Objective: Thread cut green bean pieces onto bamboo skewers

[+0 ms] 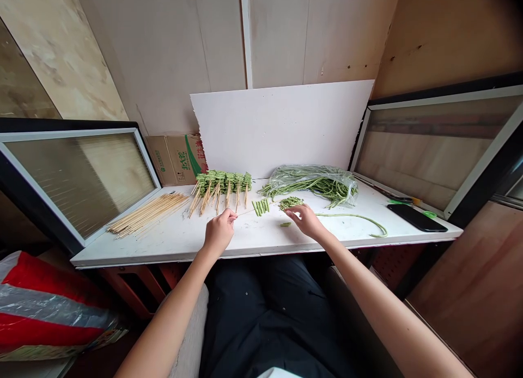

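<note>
A person's left hand (220, 228) is closed on the bare end of a thin, pale bamboo skewer strung with short green bean pieces (260, 207), above the counter (163, 246) — probably the best hold, since the stick looks light and stiff, the beans crisp and liable to split. Right of the skewer, the right hand (304, 221) half-curls at a heap of cut green bean pieces (291, 202); whether it grips any, one cannot tell. The counter is white, smudged; behind the skewer stands a white rectangular board (281, 127) — beyond, a pale panelled wall (163, 51).
</note>
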{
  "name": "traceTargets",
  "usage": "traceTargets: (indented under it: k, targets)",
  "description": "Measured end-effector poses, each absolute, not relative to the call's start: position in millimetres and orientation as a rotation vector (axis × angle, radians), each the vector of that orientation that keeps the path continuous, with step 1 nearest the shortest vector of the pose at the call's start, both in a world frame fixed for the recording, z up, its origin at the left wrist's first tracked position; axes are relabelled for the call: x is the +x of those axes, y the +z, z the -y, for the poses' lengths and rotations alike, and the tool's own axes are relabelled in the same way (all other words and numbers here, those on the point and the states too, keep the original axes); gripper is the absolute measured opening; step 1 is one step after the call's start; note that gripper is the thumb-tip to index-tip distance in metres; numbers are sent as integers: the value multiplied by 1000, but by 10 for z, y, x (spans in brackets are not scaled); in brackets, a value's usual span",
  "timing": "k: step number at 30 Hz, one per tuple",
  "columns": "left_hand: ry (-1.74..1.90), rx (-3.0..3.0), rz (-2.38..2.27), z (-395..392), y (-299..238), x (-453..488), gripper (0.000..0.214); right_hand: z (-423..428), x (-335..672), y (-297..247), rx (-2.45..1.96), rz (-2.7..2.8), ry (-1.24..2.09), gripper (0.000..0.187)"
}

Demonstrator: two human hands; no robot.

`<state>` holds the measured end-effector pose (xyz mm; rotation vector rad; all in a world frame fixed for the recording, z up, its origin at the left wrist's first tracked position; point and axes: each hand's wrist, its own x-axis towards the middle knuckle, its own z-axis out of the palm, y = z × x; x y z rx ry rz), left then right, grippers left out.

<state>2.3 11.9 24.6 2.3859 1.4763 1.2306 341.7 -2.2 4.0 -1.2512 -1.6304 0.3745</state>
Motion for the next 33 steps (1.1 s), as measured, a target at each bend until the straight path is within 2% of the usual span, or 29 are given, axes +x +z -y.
traceTargets:
  k: [3,9,12,13,17,20,26,33]
  targets:
    - [1201,2383,-1465,-123,235,26,22,-41,3517,-134,-1449,1834,124,13]
    - [1155,2421,-1465,-91,245,57,21,12,3473,-174,-1596,2038,-40,18]
    - [1166,2427,-1462,-93,247,55,21,21,3428,-112,-1468,1871,148,8]
    - [1176,2426,-1464,-97,246,52,21,16,3408,-83,-1392,1748,269,11]
    - [1287,2384,-1434,-104,243,46,21,13,3297,109,-1008,1096,692,39]
    - [1413,2338,-1380,-78,234,70,23,70,3221,287,-821,934,882,51]
    - [1455,2356,-1362,-28,183,135,22,188,3171,443,-695,951,1120,37]
    - [1456,2372,-1386,-24,150,164,23,273,3056,550,-667,936,1166,35]
